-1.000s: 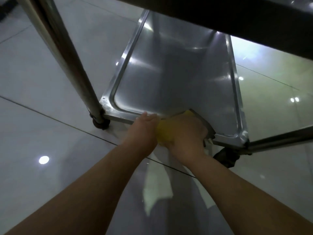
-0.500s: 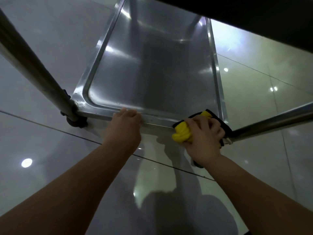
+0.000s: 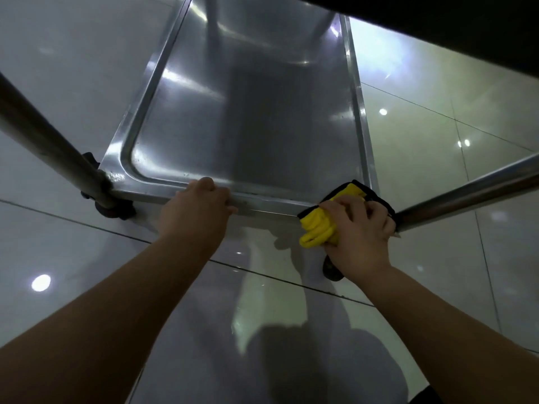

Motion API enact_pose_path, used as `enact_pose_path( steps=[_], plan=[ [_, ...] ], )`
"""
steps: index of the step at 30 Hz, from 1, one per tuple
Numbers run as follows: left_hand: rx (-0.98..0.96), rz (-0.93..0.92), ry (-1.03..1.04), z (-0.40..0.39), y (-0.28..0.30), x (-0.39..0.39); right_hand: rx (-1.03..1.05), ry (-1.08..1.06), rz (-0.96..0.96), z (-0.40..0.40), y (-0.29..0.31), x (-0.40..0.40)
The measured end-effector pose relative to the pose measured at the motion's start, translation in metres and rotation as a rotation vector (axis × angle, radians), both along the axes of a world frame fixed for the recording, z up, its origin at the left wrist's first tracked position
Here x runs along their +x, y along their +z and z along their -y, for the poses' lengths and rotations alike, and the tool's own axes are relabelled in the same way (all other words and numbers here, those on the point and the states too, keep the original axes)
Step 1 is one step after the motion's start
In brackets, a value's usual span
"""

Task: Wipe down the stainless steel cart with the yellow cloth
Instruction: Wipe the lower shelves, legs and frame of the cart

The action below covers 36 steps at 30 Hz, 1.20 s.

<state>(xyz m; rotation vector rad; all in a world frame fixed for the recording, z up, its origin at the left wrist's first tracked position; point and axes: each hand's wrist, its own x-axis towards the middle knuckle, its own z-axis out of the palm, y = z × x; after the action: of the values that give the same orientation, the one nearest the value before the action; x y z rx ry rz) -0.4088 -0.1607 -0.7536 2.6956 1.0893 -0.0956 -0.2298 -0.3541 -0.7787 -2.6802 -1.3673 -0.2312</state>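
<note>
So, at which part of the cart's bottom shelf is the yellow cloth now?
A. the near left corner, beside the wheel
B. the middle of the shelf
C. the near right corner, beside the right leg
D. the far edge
C: the right hand presses the yellow cloth on the shelf rim beside the right leg.

Both arms outstretched, left hand (image 3: 196, 212) and right hand (image 3: 360, 235) curled.
</note>
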Motion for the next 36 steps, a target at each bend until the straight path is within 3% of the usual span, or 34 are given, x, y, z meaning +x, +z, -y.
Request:
enact_pose_path(
  steps=[13,22,28,33,36],
  plan=[
    [0.112,0.012,-0.06,-0.001,0.003,0.006,0.005,0.088,0.107,-0.072,-0.006,-0.045],
    [0.067,0.015,-0.027,0.002,0.009,0.004,-0.041,-0.039,0.113,-0.01,0.0,-0.009],
    [0.04,0.004,-0.099,0.0,0.002,0.006,0.013,-0.064,0.103,-0.012,0.009,-0.022],
    [-0.053,-0.029,-0.174,-0.007,0.006,-0.004,0.008,-0.038,-0.008,-0.009,0.033,-0.035],
    [-0.229,0.008,-0.114,-0.014,0.029,-0.006,-0.099,-0.086,-0.202,-0.008,0.055,-0.044]
  ],
)
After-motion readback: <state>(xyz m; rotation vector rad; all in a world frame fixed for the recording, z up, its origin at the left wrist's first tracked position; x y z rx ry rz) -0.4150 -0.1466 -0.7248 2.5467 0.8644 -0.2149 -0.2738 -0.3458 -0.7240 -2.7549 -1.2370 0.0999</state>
